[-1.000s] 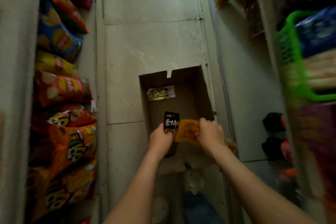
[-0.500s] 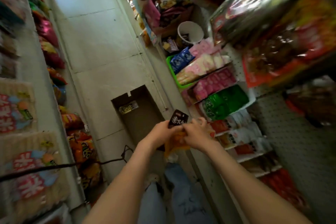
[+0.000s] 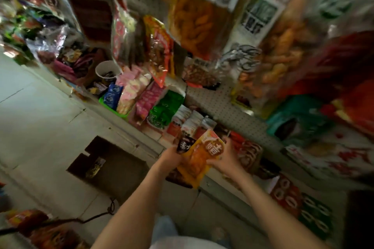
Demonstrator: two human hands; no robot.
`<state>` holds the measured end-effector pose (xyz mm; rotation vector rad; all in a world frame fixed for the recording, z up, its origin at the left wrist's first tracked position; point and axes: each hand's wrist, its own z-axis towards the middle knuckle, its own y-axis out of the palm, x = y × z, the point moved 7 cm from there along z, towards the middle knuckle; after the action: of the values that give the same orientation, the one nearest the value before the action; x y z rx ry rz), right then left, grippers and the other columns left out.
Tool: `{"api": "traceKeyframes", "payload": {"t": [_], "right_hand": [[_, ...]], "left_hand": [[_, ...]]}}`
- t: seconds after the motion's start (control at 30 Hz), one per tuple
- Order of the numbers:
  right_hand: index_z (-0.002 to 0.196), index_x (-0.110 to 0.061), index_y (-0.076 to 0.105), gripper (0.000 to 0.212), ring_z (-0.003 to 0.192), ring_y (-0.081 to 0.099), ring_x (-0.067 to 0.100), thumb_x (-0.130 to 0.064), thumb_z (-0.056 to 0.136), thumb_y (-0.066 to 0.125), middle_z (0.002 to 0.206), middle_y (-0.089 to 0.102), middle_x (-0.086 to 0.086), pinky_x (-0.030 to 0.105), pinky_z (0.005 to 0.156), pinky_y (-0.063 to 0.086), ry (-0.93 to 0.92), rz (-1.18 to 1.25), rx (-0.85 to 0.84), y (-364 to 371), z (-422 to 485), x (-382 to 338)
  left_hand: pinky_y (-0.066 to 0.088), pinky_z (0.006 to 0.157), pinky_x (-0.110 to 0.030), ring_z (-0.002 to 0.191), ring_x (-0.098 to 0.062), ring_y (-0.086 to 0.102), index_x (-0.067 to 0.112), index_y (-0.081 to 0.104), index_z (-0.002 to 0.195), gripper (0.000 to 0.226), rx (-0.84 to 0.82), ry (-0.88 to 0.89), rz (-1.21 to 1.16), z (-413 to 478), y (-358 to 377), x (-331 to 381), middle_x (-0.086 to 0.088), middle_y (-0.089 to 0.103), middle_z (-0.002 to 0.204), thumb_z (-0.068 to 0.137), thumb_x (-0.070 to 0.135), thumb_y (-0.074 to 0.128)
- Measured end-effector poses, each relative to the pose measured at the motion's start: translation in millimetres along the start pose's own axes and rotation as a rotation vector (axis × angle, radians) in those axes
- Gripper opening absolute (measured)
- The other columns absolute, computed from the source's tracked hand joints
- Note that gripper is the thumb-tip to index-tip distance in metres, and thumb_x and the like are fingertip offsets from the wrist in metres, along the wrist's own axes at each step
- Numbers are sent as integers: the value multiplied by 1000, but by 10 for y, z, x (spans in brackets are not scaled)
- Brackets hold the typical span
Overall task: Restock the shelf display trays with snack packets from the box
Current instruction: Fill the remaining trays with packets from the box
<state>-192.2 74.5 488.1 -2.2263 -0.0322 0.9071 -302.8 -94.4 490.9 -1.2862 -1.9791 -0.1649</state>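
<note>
Black cable (image 3: 95,216) lies on the tiled floor (image 3: 40,117)

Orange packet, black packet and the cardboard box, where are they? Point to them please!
Orange packet (image 3: 199,159), head view, middle of its front.
Black packet (image 3: 183,144), head view, on its round white logo.
Cardboard box (image 3: 123,172), head view, bare part of its inside floor.

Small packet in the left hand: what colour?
The small packet is black with white print; head view.
</note>
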Motion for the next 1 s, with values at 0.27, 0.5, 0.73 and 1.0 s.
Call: {"api": "traceKeyframes", "payload": {"t": [0.27, 0.5, 0.73, 1.0], "right_hand": [[109, -5, 62, 30, 70, 65, 23, -14, 83, 72, 84, 71, 12, 29, 57, 48, 255, 603, -280, -683, -384, 1292], [102, -9, 63, 30, 63, 68, 16, -17, 76, 78, 79, 73, 3, 28, 52, 54, 155, 387, -551, -851, -414, 1718], [100, -21, 64, 23, 85, 66, 7, -13, 81, 74, 104, 70, 0, 16, 70, 52, 106, 293, -443, -762, -155, 1759], [120, -7, 62, 33, 103, 61, 27, -23, 92, 63, 109, 66, 11, 27, 77, 45, 89, -120, -10, -847, 631, 2122]], "left_hand": [[50, 78, -24, 86, -12, 61, 6, 63, 116, 32, -120, 4, 101, -103, 1363, 156, 2, 66, 96, 86, 16, 69], [45, 79, -24, 90, -12, 57, 15, 60, 110, 30, -22, -36, 167, -202, 2052, 169, 2, 62, 100, 84, 27, 70], [46, 78, -27, 87, -15, 57, 18, 62, 103, 16, 204, -132, -31, -171, 1997, -81, -3, 66, 102, 90, 28, 61], [42, 66, -17, 76, -12, 57, 14, 59, 119, 24, 323, -127, -225, 449, 1666, -544, -4, 64, 100, 95, 19, 56]]}}
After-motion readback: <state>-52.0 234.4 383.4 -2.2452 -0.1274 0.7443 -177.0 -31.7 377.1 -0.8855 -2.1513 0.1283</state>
